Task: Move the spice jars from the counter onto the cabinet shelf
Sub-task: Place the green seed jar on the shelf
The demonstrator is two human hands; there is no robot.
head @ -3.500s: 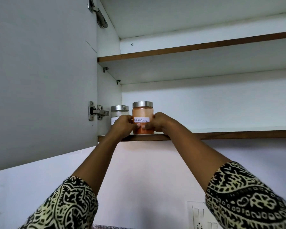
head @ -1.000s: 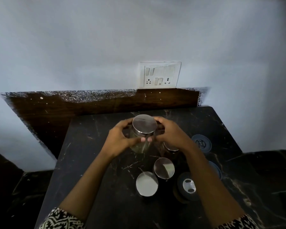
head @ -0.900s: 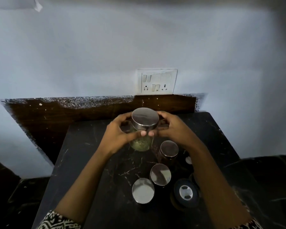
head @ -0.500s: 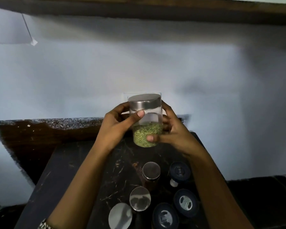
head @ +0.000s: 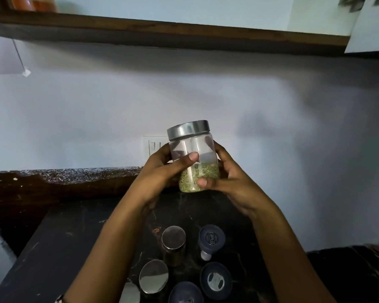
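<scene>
A clear jar of green spice (head: pixel 194 158) with a silver lid is held upright in the air above the counter. My left hand (head: pixel 162 171) grips its left side and my right hand (head: pixel 228 178) cups its right side and base. Several more jars stand on the black counter (head: pixel 74 241) below: silver-lidded jars (head: pixel 173 238) (head: pixel 154 276) and dark-lidded jars (head: pixel 211 237) (head: pixel 216 281). The brown front edge of the cabinet shelf (head: pixel 184 33) runs across the top, with an orange jar (head: pixel 33 3) on it at the far left.
A white switch plate (head: pixel 153 145) sits on the wall behind the held jar. An open cabinet door (head: pixel 372 27) shows at the top right. The dark backsplash (head: pixel 53 186) borders the counter's far side.
Both hands lifted the green spice jar off the counter and raised it. The view tilted upward, so the shelf edge and orange jar now show at the top.
</scene>
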